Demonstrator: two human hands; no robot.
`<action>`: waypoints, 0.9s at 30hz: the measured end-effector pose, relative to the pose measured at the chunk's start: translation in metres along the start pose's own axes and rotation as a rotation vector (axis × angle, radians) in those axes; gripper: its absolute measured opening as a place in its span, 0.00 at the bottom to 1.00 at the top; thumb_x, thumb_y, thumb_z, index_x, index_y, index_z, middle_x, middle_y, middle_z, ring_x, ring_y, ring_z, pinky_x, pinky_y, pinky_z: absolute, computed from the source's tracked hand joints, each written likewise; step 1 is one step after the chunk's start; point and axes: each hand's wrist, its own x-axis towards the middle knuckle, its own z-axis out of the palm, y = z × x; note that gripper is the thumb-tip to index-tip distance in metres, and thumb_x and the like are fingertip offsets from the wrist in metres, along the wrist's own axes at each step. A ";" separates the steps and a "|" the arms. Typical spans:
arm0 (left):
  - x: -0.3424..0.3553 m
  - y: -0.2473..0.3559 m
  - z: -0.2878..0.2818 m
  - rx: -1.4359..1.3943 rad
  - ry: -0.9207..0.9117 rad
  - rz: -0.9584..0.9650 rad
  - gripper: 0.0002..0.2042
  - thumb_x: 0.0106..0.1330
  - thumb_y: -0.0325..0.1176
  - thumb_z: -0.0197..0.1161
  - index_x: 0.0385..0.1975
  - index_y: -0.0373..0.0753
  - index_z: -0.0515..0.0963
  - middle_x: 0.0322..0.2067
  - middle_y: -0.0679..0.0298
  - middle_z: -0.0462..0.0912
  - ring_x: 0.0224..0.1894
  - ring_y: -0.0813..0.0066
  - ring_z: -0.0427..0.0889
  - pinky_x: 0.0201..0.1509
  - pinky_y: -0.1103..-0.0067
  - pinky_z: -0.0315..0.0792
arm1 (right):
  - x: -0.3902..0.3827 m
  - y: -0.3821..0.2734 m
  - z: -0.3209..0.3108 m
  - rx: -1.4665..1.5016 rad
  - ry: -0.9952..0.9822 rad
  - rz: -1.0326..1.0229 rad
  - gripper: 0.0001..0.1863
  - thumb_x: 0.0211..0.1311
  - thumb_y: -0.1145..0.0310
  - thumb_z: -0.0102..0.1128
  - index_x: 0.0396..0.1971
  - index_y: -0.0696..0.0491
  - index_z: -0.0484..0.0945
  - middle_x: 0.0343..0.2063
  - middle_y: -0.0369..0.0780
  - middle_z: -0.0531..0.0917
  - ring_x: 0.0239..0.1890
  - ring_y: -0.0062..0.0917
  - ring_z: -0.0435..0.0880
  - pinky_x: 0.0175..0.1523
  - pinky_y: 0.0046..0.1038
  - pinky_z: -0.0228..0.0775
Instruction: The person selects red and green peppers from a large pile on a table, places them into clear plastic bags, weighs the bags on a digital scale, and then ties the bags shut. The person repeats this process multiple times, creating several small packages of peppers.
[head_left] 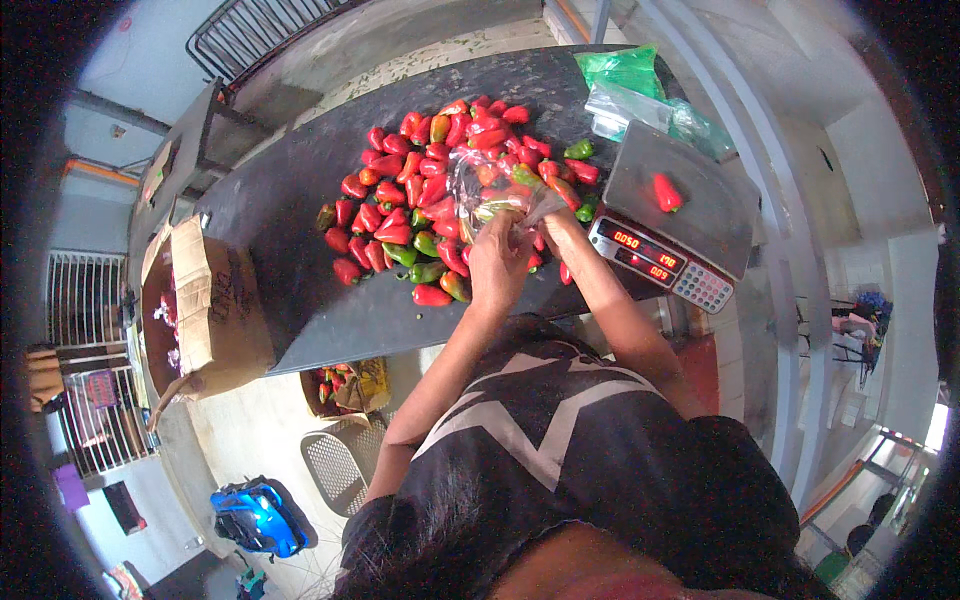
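My left hand [500, 240] has its fingers closed on a clear plastic bag [470, 180] with reddish and greenish peppers showing through it. My right hand [552, 225] grips the bag's right side, its fingertips partly hidden by the plastic. The bag is over a heap of red and green bell peppers [390, 225] on a dark tabletop [290, 300]. Right of my hands, a digital scale [665, 255] with lit red displays carries one red pepper [667, 193] on its metal plate.
A cardboard box [225, 310] stands at the table's left end. Green and clear plastic bags [620, 75] lie at the back right. Below are a box of peppers [335, 385], a grey plastic basket [335, 465] and a blue object [260, 515] on the floor. Grey railings [785, 350] run along the right.
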 end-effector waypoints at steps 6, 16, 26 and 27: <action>0.009 -0.011 0.008 0.055 -0.011 0.061 0.08 0.64 0.30 0.58 0.40 0.35 0.75 0.32 0.48 0.79 0.35 0.46 0.80 0.36 0.64 0.72 | 0.005 0.017 0.005 0.343 -0.226 0.111 0.15 0.60 0.65 0.59 0.46 0.54 0.78 0.43 0.37 0.82 0.44 0.25 0.80 0.47 0.28 0.74; -0.001 -0.001 0.005 -0.038 -0.024 -0.061 0.06 0.63 0.27 0.56 0.39 0.36 0.75 0.33 0.47 0.79 0.39 0.46 0.80 0.41 0.64 0.72 | 0.050 0.088 -0.014 -0.846 0.029 -0.503 0.22 0.60 0.56 0.60 0.47 0.57 0.74 0.39 0.41 0.80 0.43 0.31 0.79 0.49 0.31 0.72; -0.003 -0.012 0.026 -0.206 -0.075 -0.032 0.10 0.60 0.22 0.54 0.40 0.36 0.77 0.35 0.51 0.81 0.42 0.50 0.80 0.46 0.69 0.72 | 0.012 0.120 -0.074 -0.839 -0.045 -0.378 0.11 0.63 0.66 0.55 0.42 0.55 0.75 0.35 0.37 0.78 0.40 0.24 0.77 0.46 0.27 0.71; -0.001 -0.014 0.031 -0.172 -0.102 0.027 0.10 0.60 0.22 0.54 0.40 0.36 0.77 0.34 0.51 0.80 0.42 0.50 0.80 0.46 0.68 0.72 | 0.011 0.119 -0.081 -0.947 -0.028 -0.321 0.12 0.63 0.65 0.55 0.42 0.55 0.75 0.35 0.37 0.78 0.40 0.24 0.77 0.46 0.27 0.71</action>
